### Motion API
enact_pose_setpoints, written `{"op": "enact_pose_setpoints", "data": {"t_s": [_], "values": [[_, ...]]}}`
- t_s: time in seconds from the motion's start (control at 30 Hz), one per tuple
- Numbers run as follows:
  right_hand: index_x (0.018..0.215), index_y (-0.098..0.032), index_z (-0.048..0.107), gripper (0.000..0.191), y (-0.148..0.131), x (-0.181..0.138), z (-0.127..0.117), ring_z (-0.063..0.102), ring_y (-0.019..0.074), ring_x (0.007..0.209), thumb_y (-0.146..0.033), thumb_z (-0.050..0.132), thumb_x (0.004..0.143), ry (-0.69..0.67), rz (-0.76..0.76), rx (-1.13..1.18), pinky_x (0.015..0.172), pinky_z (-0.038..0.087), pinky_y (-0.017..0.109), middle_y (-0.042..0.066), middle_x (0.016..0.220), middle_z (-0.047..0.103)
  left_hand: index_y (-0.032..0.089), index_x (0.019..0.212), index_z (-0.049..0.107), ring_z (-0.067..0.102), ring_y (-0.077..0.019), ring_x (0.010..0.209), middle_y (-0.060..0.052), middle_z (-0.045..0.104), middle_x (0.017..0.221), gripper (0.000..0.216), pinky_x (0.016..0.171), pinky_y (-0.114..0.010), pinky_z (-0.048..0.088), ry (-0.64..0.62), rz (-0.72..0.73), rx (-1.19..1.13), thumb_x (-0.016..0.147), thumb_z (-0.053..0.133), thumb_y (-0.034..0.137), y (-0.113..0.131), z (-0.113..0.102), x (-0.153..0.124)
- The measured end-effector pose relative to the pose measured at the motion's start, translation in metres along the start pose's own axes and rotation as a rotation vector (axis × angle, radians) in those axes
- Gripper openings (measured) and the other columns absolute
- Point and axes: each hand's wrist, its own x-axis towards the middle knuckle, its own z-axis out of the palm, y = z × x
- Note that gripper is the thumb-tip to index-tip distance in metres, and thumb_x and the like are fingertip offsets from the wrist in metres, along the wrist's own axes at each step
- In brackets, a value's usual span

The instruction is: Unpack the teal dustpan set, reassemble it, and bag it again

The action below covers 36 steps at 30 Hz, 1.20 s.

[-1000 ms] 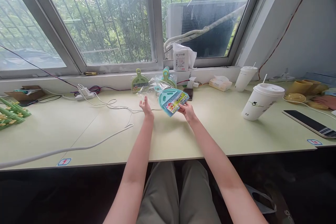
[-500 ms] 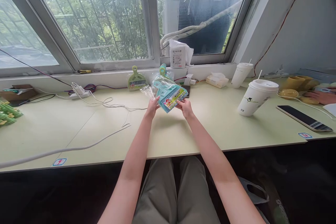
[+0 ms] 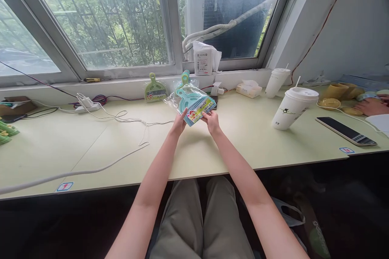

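Head view: a teal mini dustpan and brush set (image 3: 194, 103), sealed in a clear crinkled bag (image 3: 171, 102), is held up above the table (image 3: 91, 145) at twelve o'clock from the seated person. Its lower left corner is pinched by the fingers of the left hand (image 3: 179, 123), its lower right edge by those of the right hand (image 3: 211, 121). Such slippery film is judged best gripped firmly at both edges and kept level. A second green set (image 3: 154, 92) lies at eleven o'clock; a lidded cup (image 3: 293, 109) stands at two o'clock.

dustpan packet (image 3: 194, 104) above table (image 3: 91, 145), cup (image 3: 293, 107) right of it
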Motion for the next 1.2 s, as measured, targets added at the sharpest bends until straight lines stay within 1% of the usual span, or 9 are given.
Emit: {"op": "enact_pose_setpoints", "data": {"t_s": [0.2, 0.4, 0.57, 0.7, 0.93, 1.0, 1.07, 1.13, 1.2], "values": [[0.095, -0.019, 0.058, 0.026, 0.001, 0.001, -0.002, 0.068, 0.0187, 0.093, -0.019, 0.071, 0.072, 0.019, -0.022, 0.016, 0.091, 0.058, 0.039, 0.004, 0.094, 0.070, 0.016, 0.118, 0.060, 0.058, -0.0283, 0.118, -0.011, 0.065, 0.121, 0.045, 0.107, -0.045, 0.043, -0.016, -0.048, -0.022, 0.081, 0.069, 0.040, 0.000, 0.001, -0.001], [0.098, -0.019, 0.057, 0.029, 0.001, 0.000, 0.000, 0.067, 0.0194, 0.098, -0.019, 0.070, 0.072, 0.039, -0.025, 0.056, 0.092, 0.057, 0.037, 0.005, 0.100, 0.069, 0.015, 0.114, 0.062, 0.055, -0.0278, 0.123, -0.010, 0.067, 0.119, 0.037, 0.107, -0.043, 0.044, 0.005, -0.080, -0.083, 0.087, 0.061, 0.041, -0.002, 0.001, 0.000], [0.097, -0.019, 0.058, 0.029, -0.004, 0.003, -0.003, 0.067, 0.0202, 0.100, -0.018, 0.071, 0.071, 0.009, -0.028, 0.064, 0.092, 0.057, 0.038, 0.005, 0.099, 0.070, 0.016, 0.117, 0.063, 0.056, -0.0288, 0.121, -0.010, 0.066, 0.122, 0.039, 0.105, -0.043, 0.044, -0.112, -0.144, -0.031, 0.089, 0.057, 0.042, 0.004, 0.000, -0.004], [0.095, -0.020, 0.058, 0.029, -0.009, 0.005, -0.005, 0.066, 0.0221, 0.101, -0.019, 0.072, 0.070, -0.034, -0.017, 0.048, 0.091, 0.057, 0.040, 0.005, 0.098, 0.070, 0.016, 0.120, 0.062, 0.057, -0.0301, 0.120, -0.012, 0.066, 0.122, 0.043, 0.101, -0.044, 0.046, -0.155, -0.196, 0.064, 0.089, 0.055, 0.045, 0.012, -0.001, -0.008], [0.095, -0.018, 0.059, 0.028, -0.008, 0.005, -0.005, 0.066, 0.0217, 0.103, -0.018, 0.070, 0.069, 0.060, -0.064, 0.087, 0.092, 0.056, 0.037, 0.007, 0.102, 0.071, 0.025, 0.131, 0.054, 0.056, -0.0271, 0.121, -0.011, 0.062, 0.127, 0.051, 0.101, -0.045, 0.045, -0.269, -0.237, 0.109, 0.085, 0.059, 0.047, 0.006, 0.011, -0.012], [0.097, -0.018, 0.059, 0.029, -0.008, 0.004, -0.005, 0.066, 0.0215, 0.103, -0.017, 0.068, 0.069, 0.071, -0.074, 0.091, 0.092, 0.056, 0.037, 0.007, 0.103, 0.071, 0.028, 0.136, 0.048, 0.054, -0.0283, 0.124, -0.012, 0.058, 0.132, 0.056, 0.101, -0.047, 0.044, -0.167, -0.185, 0.156, 0.084, 0.061, 0.047, 0.004, 0.014, -0.010], [0.098, -0.018, 0.060, 0.029, -0.008, 0.004, -0.005, 0.066, 0.0211, 0.103, -0.016, 0.067, 0.070, 0.078, -0.074, 0.096, 0.092, 0.056, 0.037, 0.006, 0.104, 0.071, 0.029, 0.142, 0.038, 0.047, -0.0291, 0.130, -0.013, 0.048, 0.142, 0.067, 0.104, -0.047, 0.040, 0.071, -0.053, 0.247, 0.083, 0.063, 0.046, 0.004, 0.016, -0.009], [0.097, -0.018, 0.059, 0.029, -0.008, 0.004, -0.005, 0.066, 0.0206, 0.102, -0.015, 0.067, 0.069, 0.086, -0.067, 0.103, 0.091, 0.056, 0.037, 0.006, 0.104, 0.070, 0.028, 0.146, 0.028, 0.037, -0.0284, 0.137, -0.014, 0.035, 0.150, 0.078, 0.108, -0.045, 0.035, 0.358, 0.186, 0.413, 0.081, 0.066, 0.046, 0.007, 0.018, -0.010], [0.096, -0.018, 0.059, 0.030, -0.007, 0.005, -0.004, 0.067, 0.0203, 0.100, -0.015, 0.068, 0.068, 0.087, -0.056, 0.097, 0.091, 0.056, 0.037, 0.006, 0.103, 0.070, 0.027, 0.144, 0.031, 0.035, -0.0264, 0.137, -0.013, 0.034, 0.149, 0.073, 0.111, -0.041, 0.030, 0.536, 0.445, 0.626, 0.082, 0.065, 0.046, 0.012, 0.019, -0.013]]}}
